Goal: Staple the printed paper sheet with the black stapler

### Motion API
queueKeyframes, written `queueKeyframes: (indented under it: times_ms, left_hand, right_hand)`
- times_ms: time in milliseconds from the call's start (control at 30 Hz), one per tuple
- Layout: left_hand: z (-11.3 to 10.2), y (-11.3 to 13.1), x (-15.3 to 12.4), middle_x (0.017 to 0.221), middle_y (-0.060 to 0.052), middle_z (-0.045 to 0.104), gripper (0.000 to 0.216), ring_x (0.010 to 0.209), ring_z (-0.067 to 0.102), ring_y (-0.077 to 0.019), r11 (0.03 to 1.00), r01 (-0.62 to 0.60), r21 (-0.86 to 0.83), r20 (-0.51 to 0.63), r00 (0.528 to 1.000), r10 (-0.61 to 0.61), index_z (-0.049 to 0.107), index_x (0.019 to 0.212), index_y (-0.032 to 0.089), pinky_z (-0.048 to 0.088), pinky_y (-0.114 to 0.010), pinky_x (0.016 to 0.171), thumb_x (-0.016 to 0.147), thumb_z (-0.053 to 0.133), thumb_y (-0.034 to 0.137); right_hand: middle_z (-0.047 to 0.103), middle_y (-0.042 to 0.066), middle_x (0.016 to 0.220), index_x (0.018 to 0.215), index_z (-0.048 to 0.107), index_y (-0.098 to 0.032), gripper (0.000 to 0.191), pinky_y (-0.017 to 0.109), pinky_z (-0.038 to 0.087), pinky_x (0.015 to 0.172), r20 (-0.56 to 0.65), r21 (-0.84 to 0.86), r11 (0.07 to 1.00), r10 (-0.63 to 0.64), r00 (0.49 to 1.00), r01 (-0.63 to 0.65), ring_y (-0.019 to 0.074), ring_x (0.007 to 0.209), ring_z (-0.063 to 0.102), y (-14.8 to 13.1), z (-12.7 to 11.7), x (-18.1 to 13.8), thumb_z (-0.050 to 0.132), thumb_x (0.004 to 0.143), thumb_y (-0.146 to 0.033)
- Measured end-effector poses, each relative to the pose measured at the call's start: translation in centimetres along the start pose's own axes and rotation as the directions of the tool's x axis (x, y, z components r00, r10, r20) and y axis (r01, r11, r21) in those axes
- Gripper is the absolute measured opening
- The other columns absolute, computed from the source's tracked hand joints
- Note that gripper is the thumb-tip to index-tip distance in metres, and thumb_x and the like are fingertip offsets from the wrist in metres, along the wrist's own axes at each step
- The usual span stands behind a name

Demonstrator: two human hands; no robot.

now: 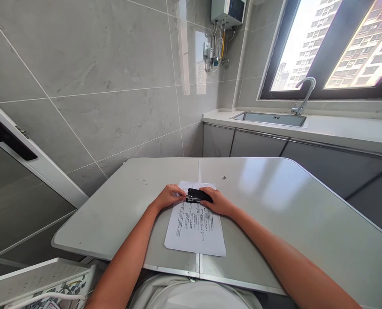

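A black stapler (200, 195) lies over the upper part of some printed paper (195, 234), a metal strip showing along its side. My right hand (220, 202) is closed around the stapler's right end. At the stapler's left end, the fingers of my left hand (169, 197) are pinched together by the metal part; whatever is between them is too small to make out. The paper lies flat across the seam of the table, its text sideways to me. Beyond my right hand sits a small strip of staples (224, 177).
The pale folding table (258, 227) has a metal seam down its middle. Tiny bits (142, 182) lie on its left half. A white rack (39, 279) stands at the lower left, beside a door (33, 154). Behind the table is a counter (341, 128) with a sink (271, 119).
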State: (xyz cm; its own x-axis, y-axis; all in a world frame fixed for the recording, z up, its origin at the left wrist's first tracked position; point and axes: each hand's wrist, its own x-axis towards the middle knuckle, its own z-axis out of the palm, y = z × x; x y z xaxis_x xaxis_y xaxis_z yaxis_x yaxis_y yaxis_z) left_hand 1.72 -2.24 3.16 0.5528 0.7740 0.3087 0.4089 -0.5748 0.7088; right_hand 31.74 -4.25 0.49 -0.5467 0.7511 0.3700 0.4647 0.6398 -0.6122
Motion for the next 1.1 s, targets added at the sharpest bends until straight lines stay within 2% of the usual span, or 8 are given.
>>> queueKeyframes:
  times_ms: [167,300,433,567,667,800,967,1100]
  left_hand:
    - [0.1,0.4,0.0,0.099,-0.008,0.082,0.029,0.094,0.076,-0.025,0.995,0.045,-0.089,-0.04,0.998,-0.049,0.085,0.09,0.022,0.057,-0.043,0.097,0.083,0.083,0.051]
    - [0.2,0.8,0.0,0.107,-0.009,0.082,0.03,0.103,0.076,-0.0261,0.974,0.066,-0.217,-0.081,0.993,-0.086,0.084,0.099,0.021,0.057,-0.043,0.099,0.085,0.081,0.048]
    - [0.2,1.0,0.0,0.103,-0.008,0.081,0.023,0.1,0.074,-0.0236,0.965,0.061,-0.256,-0.035,0.997,-0.073,0.083,0.094,0.021,0.055,-0.039,0.095,0.089,0.077,0.043]
    - [0.8,1.5,0.2,0.102,-0.007,0.078,0.023,0.097,0.069,-0.0213,0.973,0.054,-0.225,-0.011,0.998,-0.058,0.078,0.092,0.02,0.051,-0.037,0.092,0.09,0.075,0.043]
    - [1.6,1.7,0.5,0.096,-0.003,0.075,0.025,0.088,0.064,-0.0181,0.978,0.065,-0.2,-0.017,0.997,-0.07,0.07,0.094,0.02,0.049,-0.034,0.086,0.086,0.078,0.043]
    - [2.6,1.4,0.6,0.081,0.001,0.064,0.031,0.08,0.054,-0.0154,0.983,0.059,-0.171,-0.017,0.998,-0.063,0.061,0.082,0.019,0.044,-0.029,0.078,0.083,0.08,0.044]
    - [2.7,1.3,0.5,0.076,0.001,0.06,0.034,0.078,0.051,-0.0159,0.988,0.065,-0.143,-0.011,0.998,-0.067,0.061,0.077,0.019,0.043,-0.029,0.075,0.085,0.076,0.048]
    - [2.2,2.0,0.5,0.081,0.0,0.063,0.03,0.082,0.053,-0.0168,0.991,0.085,-0.099,-0.085,0.992,-0.093,0.062,0.079,0.019,0.044,-0.03,0.079,0.086,0.076,0.045]
  right_hand:
    - [0.077,0.008,0.102,0.121,0.069,-0.022,0.032,0.041,0.055,0.086,-0.202,0.12,0.991,0.083,0.976,-0.06,0.0242,0.087,0.069,0.2,-0.5,-0.2,0.06,0.097,-0.04]
    - [0.076,0.006,0.099,0.113,0.071,-0.022,0.031,0.039,0.054,0.084,-0.295,0.209,0.976,0.125,0.947,-0.063,0.0234,0.085,0.067,0.6,-1.1,-0.4,0.062,0.095,-0.044]
    - [0.074,0.004,0.096,0.11,0.073,-0.022,0.033,0.037,0.053,0.084,-0.272,0.304,0.951,0.14,0.952,-0.053,0.0234,0.087,0.066,0.9,-1.4,-0.6,0.064,0.094,-0.048]
    - [0.074,0.005,0.098,0.109,0.073,-0.021,0.035,0.037,0.053,0.083,-0.254,0.345,0.937,0.148,0.956,-0.054,0.024,0.088,0.066,0.4,-1.3,-0.5,0.065,0.093,-0.051]
    - [0.075,0.006,0.1,0.11,0.073,-0.021,0.036,0.038,0.054,0.084,-0.221,0.338,0.941,0.106,0.969,-0.026,0.0246,0.089,0.067,-0.5,-1.0,-0.2,0.066,0.092,-0.051]
    - [0.074,0.005,0.094,0.11,0.073,-0.021,0.033,0.036,0.053,0.08,-0.187,0.328,0.944,0.047,0.981,0.017,0.023,0.084,0.066,-1.7,-0.7,-0.2,0.064,0.094,-0.048]
    - [0.073,0.005,0.095,0.112,0.07,-0.023,0.03,0.036,0.053,0.079,-0.165,0.317,0.948,0.042,0.985,0.013,0.0227,0.083,0.066,-2.4,-0.6,-0.2,0.063,0.096,-0.047]
    - [0.074,0.004,0.094,0.111,0.07,-0.023,0.027,0.036,0.053,0.079,-0.207,0.296,0.955,0.097,0.974,-0.032,0.0225,0.083,0.066,-2.7,-0.3,-0.1,0.064,0.094,-0.044]
